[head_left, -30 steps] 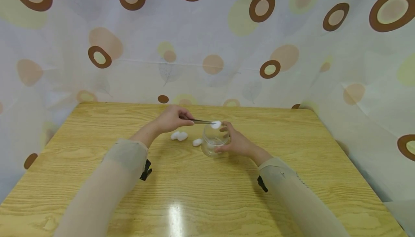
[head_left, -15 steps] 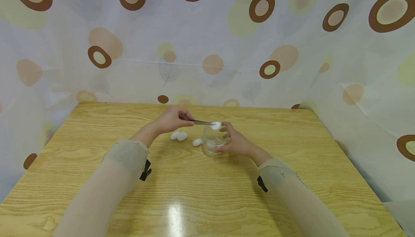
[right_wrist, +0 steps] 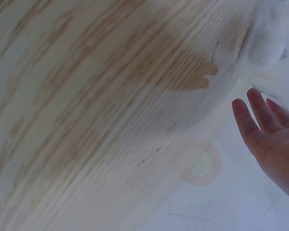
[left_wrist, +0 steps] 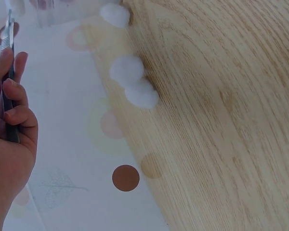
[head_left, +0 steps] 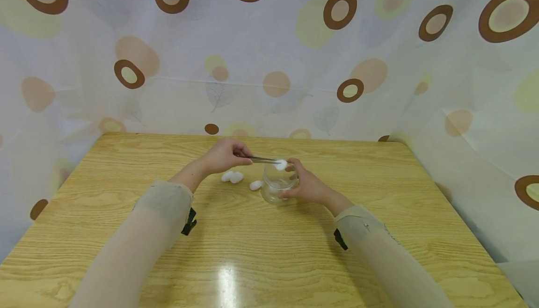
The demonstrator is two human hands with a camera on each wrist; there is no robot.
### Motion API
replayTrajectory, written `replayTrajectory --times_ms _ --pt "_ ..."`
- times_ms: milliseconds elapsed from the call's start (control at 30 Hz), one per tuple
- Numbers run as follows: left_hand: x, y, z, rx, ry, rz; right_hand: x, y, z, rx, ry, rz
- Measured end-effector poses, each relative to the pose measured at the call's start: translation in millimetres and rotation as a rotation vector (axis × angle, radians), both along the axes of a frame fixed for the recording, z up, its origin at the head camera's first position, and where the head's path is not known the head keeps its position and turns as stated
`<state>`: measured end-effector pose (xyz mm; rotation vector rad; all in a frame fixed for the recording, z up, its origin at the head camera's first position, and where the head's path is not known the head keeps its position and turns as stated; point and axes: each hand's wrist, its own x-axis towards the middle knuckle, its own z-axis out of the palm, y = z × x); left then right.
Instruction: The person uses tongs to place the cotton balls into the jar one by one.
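My left hand [head_left: 225, 154] pinches a pair of metal tweezers [head_left: 263, 159], which point right. At their tips is a white cotton ball [head_left: 280, 164], at the mouth of a clear glass jar [head_left: 273, 193]. My right hand [head_left: 309, 184] holds that jar from the right, thumb in front and fingers round the back. A cotton ball [head_left: 255, 185] lies close by the jar's left side. Farther left, two more cotton balls [left_wrist: 135, 82] touch each other. Through the glass in the right wrist view, a white ball [right_wrist: 267, 45] shows; whether it is inside or behind is unclear.
The wooden table [head_left: 269, 252] extends around both arms. Behind it and at its sides hangs a pale curtain [head_left: 252, 55] with brown and yellow ovals. Dark straps show under both sleeves.
The tweezers and their cotton ball have dropped very slightly toward the jar mouth. My right hand, the jar and the loose cotton balls stay in place.
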<state>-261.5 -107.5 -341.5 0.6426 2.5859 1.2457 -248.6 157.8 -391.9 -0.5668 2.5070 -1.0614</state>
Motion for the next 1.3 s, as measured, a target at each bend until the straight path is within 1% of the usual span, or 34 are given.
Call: replayTrajectory --times_ms 300,533,900,1100,1300 --pt "0.7 -2 -2.3 0.030 -0.018 0.015 -1.0 -1 -0.4 0.007 0.003 0.002" --pt "1.7 -10 -5.3 0.062 -0.034 0.037 -0.1 -1 0.8 0.007 0.013 0.006" --pt "6.4 -31 -9.6 0.054 -0.019 0.077 -0.2 -1 1.3 0.033 0.043 0.005" --pt "8.2 -45 -17.3 0.040 -0.013 0.096 0.5 -1 2.2 0.029 0.033 0.002" --pt "13.5 -59 -24.3 0.027 -0.004 0.124 1.7 -1 1.5 0.038 0.041 0.001"
